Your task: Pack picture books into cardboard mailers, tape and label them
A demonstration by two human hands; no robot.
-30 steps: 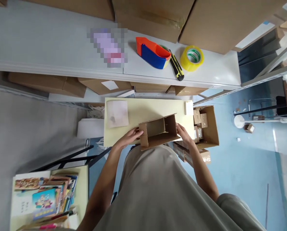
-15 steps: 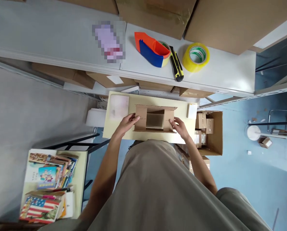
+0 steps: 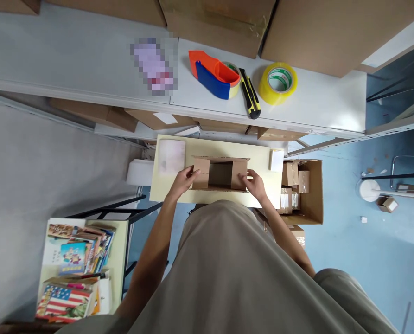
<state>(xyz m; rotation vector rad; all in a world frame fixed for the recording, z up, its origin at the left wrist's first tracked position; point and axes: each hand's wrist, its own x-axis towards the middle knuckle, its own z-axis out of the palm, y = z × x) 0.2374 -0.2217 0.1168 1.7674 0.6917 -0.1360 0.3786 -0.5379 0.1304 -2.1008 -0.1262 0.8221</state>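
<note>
A small brown box (image 3: 220,173) sits on the pale yellow table (image 3: 258,157), right in the middle, with its top open. The left hand (image 3: 183,180) holds the box's side at 9 o'clock, fingers wrapped on the flap there. The right hand (image 3: 254,183) holds the side at 3 o'clock, fingers bent and pressed on that flap.

A pink-white pad (image 3: 171,157) lies on the table at 10 o'clock from the box, near it. A small white block (image 3: 277,160) sits at the table's edge at 3 o'clock. Beyond that, a big open carton (image 3: 313,195) with little boxes in it stands on the blue floor.

At 12 o'clock a gray shelf (image 3: 71,60) holds a red and blue tape holder (image 3: 212,74), a yellow and black knife (image 3: 250,93) and a yellow tape roll (image 3: 278,82). At 8 o'clock, well apart, is a pile of picture books (image 3: 76,264)
</note>
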